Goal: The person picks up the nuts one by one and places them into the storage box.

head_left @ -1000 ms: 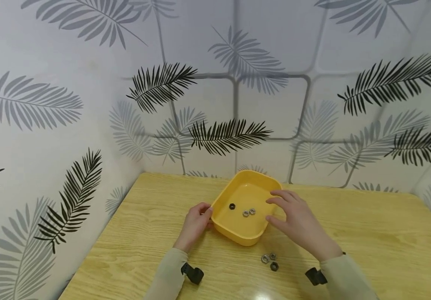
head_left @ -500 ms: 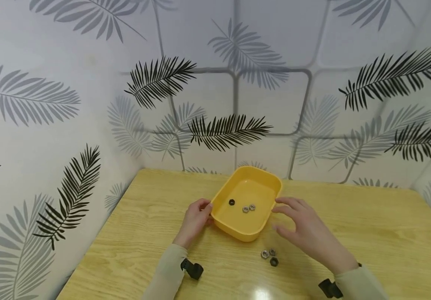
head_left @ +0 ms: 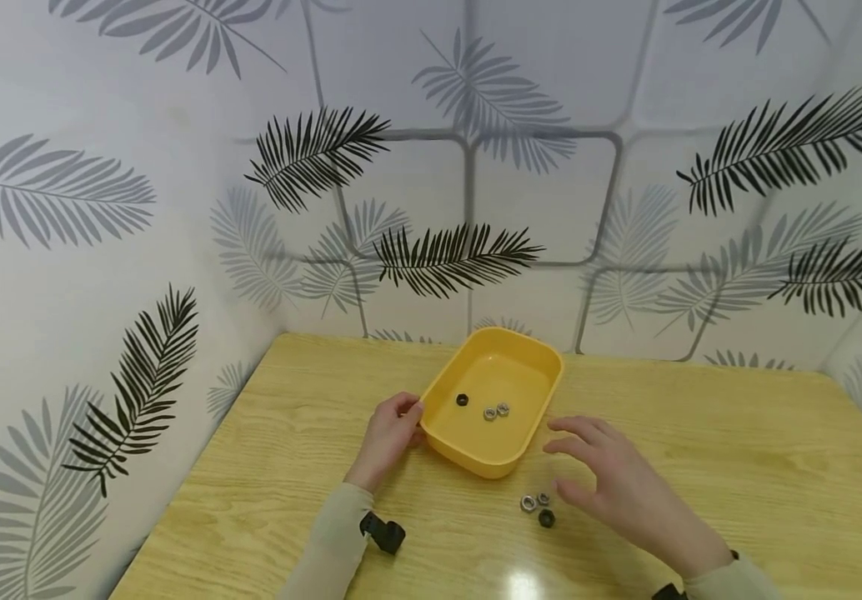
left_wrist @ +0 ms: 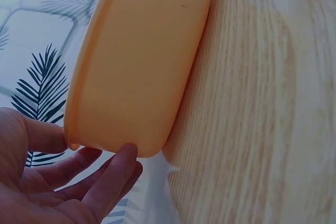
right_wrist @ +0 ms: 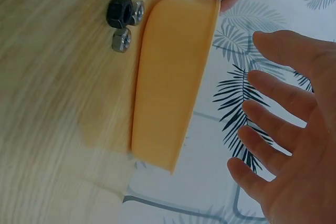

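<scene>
A yellow rectangular plastic tray (head_left: pixel 476 462) stands on the wooden table, turned at an angle. Inside it lie one black nut (head_left: pixel 463 400) and two silver nuts (head_left: pixel 490 413). My left hand (head_left: pixel 386 437) holds the tray's left corner, thumb at the rim and fingers against the outer wall, as the left wrist view of the tray (left_wrist: pixel 142 66) also shows. My right hand (head_left: pixel 614 483) hovers right of the tray, fingers spread and holding nothing. Near its thumb, on the table, sit two silver nuts (head_left: pixel 528 503) and a black nut (head_left: pixel 547 518) close together.
The wood-grain table (head_left: pixel 288 467) ends at a pale wall (head_left: pixel 416 200) with a leaf pattern behind the tray. Each wrist wears a black strap with a small camera (head_left: pixel 386 533).
My right hand has moved away from the tray's right side, back toward the right and closer to the loose nuts. My left hand keeps its place at the tray. The nuts have not moved.
</scene>
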`<control>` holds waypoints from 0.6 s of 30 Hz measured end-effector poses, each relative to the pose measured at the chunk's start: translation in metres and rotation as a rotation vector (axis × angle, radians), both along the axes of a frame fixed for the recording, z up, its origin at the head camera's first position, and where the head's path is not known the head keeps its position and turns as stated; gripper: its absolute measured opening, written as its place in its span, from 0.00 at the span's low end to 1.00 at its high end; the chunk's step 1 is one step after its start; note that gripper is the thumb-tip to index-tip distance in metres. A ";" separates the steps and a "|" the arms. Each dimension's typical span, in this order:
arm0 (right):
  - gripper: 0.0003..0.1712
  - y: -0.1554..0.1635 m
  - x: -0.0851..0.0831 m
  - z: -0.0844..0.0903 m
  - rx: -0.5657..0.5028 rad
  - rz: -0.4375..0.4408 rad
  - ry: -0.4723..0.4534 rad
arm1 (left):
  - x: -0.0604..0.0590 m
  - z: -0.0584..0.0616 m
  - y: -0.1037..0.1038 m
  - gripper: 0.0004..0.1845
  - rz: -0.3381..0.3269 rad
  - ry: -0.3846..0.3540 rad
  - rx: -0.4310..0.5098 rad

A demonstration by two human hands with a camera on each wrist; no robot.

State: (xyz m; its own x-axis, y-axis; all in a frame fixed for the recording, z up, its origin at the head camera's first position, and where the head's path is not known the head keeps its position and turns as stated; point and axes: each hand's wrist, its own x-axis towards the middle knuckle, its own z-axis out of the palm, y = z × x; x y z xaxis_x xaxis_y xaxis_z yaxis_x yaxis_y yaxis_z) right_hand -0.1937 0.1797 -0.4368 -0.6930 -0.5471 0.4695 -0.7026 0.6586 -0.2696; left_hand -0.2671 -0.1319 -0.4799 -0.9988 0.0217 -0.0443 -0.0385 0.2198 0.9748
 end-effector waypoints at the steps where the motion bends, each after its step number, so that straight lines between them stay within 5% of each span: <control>1: 0.20 0.000 0.001 -0.001 0.006 0.005 -0.001 | 0.000 0.000 0.000 0.15 0.001 -0.002 0.001; 18: 0.16 0.000 0.017 -0.027 0.075 -0.009 -0.107 | 0.001 0.000 0.000 0.15 -0.007 0.014 0.003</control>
State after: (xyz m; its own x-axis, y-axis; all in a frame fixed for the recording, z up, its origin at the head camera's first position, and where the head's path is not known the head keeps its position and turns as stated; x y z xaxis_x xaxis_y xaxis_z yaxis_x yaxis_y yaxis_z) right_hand -0.1771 0.1801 -0.4634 -0.7419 -0.5717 0.3504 -0.6666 0.6856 -0.2926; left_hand -0.2665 -0.1323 -0.4799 -0.9991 0.0286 -0.0299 -0.0230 0.2174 0.9758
